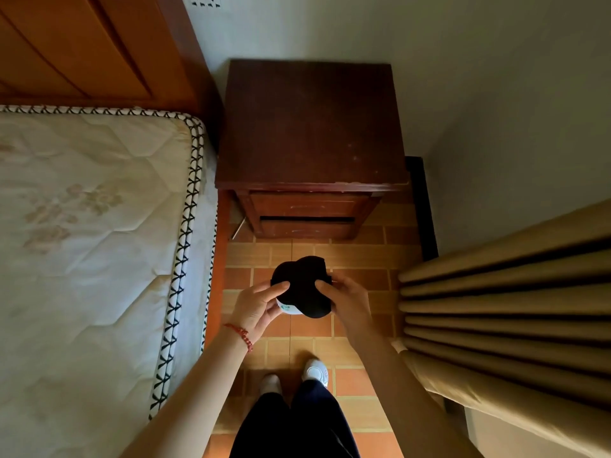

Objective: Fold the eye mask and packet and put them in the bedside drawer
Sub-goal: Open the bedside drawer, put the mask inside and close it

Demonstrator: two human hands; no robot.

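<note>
Your quilted mattress (82,226) fills the left of the frame, pleated tan curtains (502,292) the right. At upper centre stands the dark wooden nightstand (310,127), its 2 drawers (307,206) facing you above the brick-patterned floor (360,256). At centre, your left hand (259,307) and right hand (348,300) pinch the rounded, soft black mask (302,285), with the white packet (289,309) tucked under it by your left fingers.
</note>
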